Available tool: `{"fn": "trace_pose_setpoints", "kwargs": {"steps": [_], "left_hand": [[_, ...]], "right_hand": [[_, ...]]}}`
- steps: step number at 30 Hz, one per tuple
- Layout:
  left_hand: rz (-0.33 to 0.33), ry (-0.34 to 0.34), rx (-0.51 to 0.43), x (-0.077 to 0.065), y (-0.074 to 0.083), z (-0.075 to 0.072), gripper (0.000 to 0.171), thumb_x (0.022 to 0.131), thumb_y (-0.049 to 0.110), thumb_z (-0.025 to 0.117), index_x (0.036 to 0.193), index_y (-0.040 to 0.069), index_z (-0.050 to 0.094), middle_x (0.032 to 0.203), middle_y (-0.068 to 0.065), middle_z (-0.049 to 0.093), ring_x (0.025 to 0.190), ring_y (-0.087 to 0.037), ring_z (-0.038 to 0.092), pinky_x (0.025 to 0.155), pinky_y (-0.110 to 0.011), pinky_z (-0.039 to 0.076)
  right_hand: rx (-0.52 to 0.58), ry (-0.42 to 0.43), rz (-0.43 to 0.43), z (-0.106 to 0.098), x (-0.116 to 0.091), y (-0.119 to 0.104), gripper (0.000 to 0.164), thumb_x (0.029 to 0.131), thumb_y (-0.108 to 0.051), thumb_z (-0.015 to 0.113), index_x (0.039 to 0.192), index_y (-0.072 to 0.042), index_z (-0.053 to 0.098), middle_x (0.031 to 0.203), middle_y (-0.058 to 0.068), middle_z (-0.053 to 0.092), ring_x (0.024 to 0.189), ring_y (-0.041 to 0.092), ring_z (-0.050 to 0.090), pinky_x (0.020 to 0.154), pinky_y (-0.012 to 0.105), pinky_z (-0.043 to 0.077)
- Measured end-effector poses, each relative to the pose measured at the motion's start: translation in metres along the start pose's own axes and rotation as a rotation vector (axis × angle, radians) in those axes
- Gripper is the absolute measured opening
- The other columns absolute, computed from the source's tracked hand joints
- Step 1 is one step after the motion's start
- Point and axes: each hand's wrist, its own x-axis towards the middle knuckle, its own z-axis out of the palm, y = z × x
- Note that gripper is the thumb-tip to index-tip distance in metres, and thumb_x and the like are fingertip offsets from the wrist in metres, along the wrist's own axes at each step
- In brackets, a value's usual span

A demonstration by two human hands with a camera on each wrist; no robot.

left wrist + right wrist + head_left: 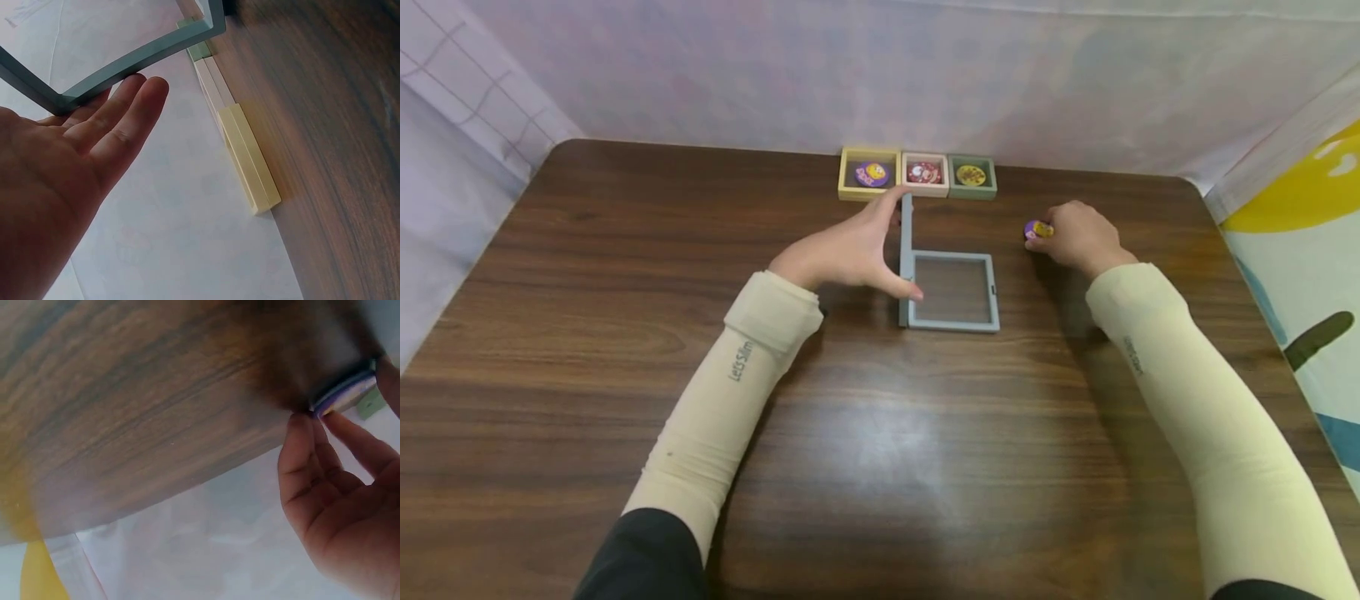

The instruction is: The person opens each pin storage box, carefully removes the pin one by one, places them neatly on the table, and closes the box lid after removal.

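A grey hinged display frame [955, 327] lies opened on the table, its lid [907, 225] standing up at the left side. My left hand [853, 248] grips that lid, thumb across its near part and fingers at its far end. In the left wrist view, fingertips [156, 87] lie against the grey lid bar [137, 59]. To the right of the frame, my right hand [1084, 236] pinches a round purple badge [1036, 231] with a yellow figure. The right wrist view shows the badge [347, 394] tilted edge-on between thumb and fingers.
Along the table's back edge stand three small frames side by side: yellow [869, 197], pink [925, 194] and green [972, 195]. Each has a round badge inside. A white cloth [820, 75] hangs behind the brown wooden table [880, 442].
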Motion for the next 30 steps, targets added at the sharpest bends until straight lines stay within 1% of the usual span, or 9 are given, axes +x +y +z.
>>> {"fn": "trace_pose_setpoints", "kwargs": {"steps": [5, 9, 16, 23, 30], "left_hand": [[0.007, 0.011, -0.005, -0.0014, -0.0005, -0.0011, 0.135, 0.059, 0.059, 0.081, 0.15, 0.017, -0.01, 0.157, -0.015, 0.009, 0.141, -0.029, 0.027, 0.114, -0.046, 0.031], [0.014, 0.013, -0.003, -0.001, -0.0011, -0.0009, 0.135, 0.059, 0.059, 0.081, 0.15, 0.017, -0.01, 0.157, -0.016, 0.008, 0.141, -0.03, 0.027, 0.115, -0.046, 0.03], [0.016, -0.005, -0.007, -0.0006, -0.0005, 0.0014, 0.135, 0.061, 0.058, 0.08, 0.15, 0.016, -0.012, 0.159, -0.016, 0.0, 0.144, -0.03, 0.021, 0.117, -0.046, 0.026], [0.004, -0.012, -0.008, -0.0017, 0.0013, 0.0011, 0.134, 0.061, 0.061, 0.079, 0.15, 0.02, -0.012, 0.159, -0.014, 0.0, 0.144, -0.03, 0.022, 0.116, -0.046, 0.029], [0.009, -0.004, -0.006, -0.0027, 0.0005, 0.0, 0.133, 0.061, 0.061, 0.079, 0.15, 0.02, -0.012, 0.159, -0.015, 0.002, 0.143, -0.031, 0.023, 0.115, -0.046, 0.029]], "right_hand": [[-0.021, -0.008, -0.018, -0.002, 0.0012, -0.0031, 0.054, 0.09, -0.038, 0.062, 0.124, 0.003, 0.056, 0.118, 0.03, 0.058, 0.104, 0.044, 0.054, 0.079, 0.057, 0.046], [-0.003, -0.022, -0.013, -0.0029, 0.0015, -0.0036, 0.054, 0.089, -0.037, 0.062, 0.124, 0.004, 0.056, 0.12, 0.029, 0.057, 0.106, 0.043, 0.053, 0.081, 0.057, 0.045], [0.023, -0.029, 0.005, 0.0019, 0.0007, 0.0006, 0.057, 0.089, -0.039, 0.062, 0.127, 0.004, 0.054, 0.121, 0.03, 0.056, 0.108, 0.044, 0.052, 0.081, 0.058, 0.045], [0.017, -0.027, 0.018, 0.0018, 0.0004, 0.001, 0.058, 0.088, -0.039, 0.062, 0.126, 0.004, 0.054, 0.118, 0.03, 0.055, 0.106, 0.044, 0.052, 0.08, 0.058, 0.045], [0.005, -0.027, 0.006, 0.0001, -0.0007, -0.0027, 0.055, 0.089, -0.038, 0.061, 0.125, 0.004, 0.055, 0.118, 0.031, 0.055, 0.109, 0.046, 0.05, 0.081, 0.059, 0.045]]}}
